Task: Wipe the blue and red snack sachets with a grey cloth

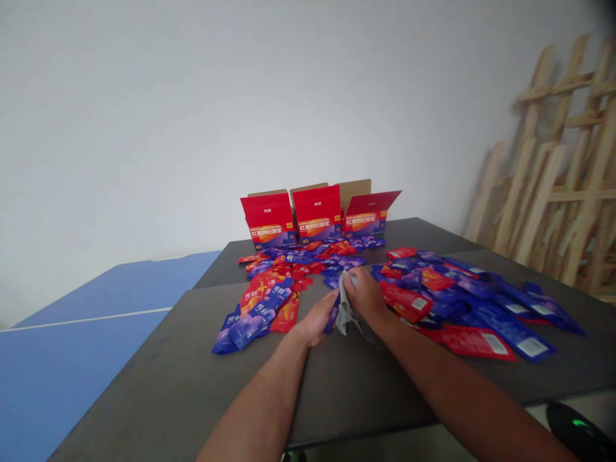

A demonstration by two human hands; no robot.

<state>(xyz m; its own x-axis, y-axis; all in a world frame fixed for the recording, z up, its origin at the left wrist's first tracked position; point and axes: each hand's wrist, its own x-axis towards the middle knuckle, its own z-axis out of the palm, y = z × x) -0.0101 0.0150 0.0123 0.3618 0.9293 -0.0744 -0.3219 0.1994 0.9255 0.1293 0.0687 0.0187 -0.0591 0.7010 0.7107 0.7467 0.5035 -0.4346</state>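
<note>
Fingers (353, 287) curled, the right hand (368, 297) is pinching grey cloth (344, 310) and the left hand (317, 317) clasping a blue pouch (332, 319) inside the worktop's (356, 398) front edge.

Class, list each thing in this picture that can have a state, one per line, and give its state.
Left box: open, front flap up
Middle box: open, front flap up
Right box: open, front flap slanting outward
Left hand: closed on a pouch, mostly hidden
Right hand: gripping the cloth
Cloth: crumpled
Left pouches: lying overlapped
Right pouches: heaped loosely
Green light: lit
</note>
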